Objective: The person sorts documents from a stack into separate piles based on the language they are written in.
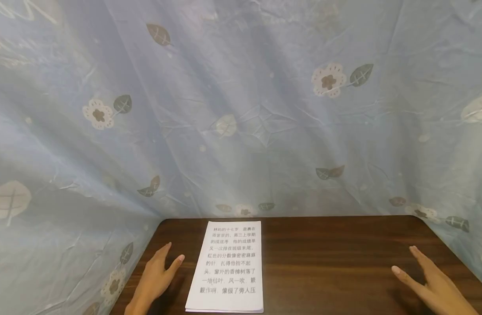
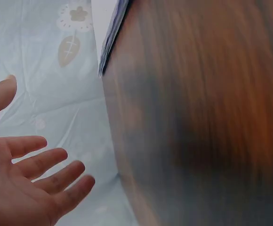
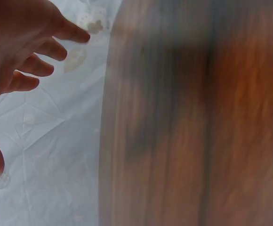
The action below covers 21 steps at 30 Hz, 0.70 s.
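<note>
A stack of white paper sheets, its top page printed with lines of Chinese characters, lies on the dark wood table left of the middle. To the left of the stack is my left hand, thumb and fingers spread apart with nothing between them. In the left wrist view this hand shows its palm, and a corner of the sheets appears at the top. Far over on the right, my right hand is held above the table, thumb apart from the fingers. Its fingers are loosely extended and hold nothing.
The brown wood-grain table has rounded far corners. A pale blue curtain with flower and leaf prints hangs behind the table's far edge and along both sides.
</note>
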Each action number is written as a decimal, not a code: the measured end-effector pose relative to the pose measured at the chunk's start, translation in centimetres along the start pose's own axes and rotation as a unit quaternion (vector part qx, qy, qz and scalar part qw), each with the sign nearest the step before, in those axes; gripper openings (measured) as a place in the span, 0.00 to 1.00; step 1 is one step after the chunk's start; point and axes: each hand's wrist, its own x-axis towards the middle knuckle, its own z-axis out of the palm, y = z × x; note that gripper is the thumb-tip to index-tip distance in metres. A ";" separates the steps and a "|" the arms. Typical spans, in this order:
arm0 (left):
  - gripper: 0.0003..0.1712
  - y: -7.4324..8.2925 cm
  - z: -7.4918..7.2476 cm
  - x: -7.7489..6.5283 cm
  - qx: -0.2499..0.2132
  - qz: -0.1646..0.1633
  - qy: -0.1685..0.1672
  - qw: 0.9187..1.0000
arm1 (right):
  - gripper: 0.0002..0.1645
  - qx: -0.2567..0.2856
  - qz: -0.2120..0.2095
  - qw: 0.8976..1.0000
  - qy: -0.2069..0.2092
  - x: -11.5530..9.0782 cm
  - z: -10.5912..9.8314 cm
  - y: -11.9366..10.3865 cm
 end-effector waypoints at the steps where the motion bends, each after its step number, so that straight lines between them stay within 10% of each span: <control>1: 0.54 0.0 0.2 0.2 -0.015 0.001 0.003 1.000 | 0.63 0.000 0.009 1.000 -0.010 0.3 -0.1 -0.3; 13: 0.41 0.4 3.2 2.9 -0.131 -0.004 0.038 0.991 | 0.58 0.103 0.020 0.994 -0.010 2.6 0.4 -1.9; 21: 0.44 0.7 4.5 4.2 -0.241 -0.039 0.024 0.969 | 0.50 0.223 -0.017 0.974 0.027 3.4 2.0 -2.0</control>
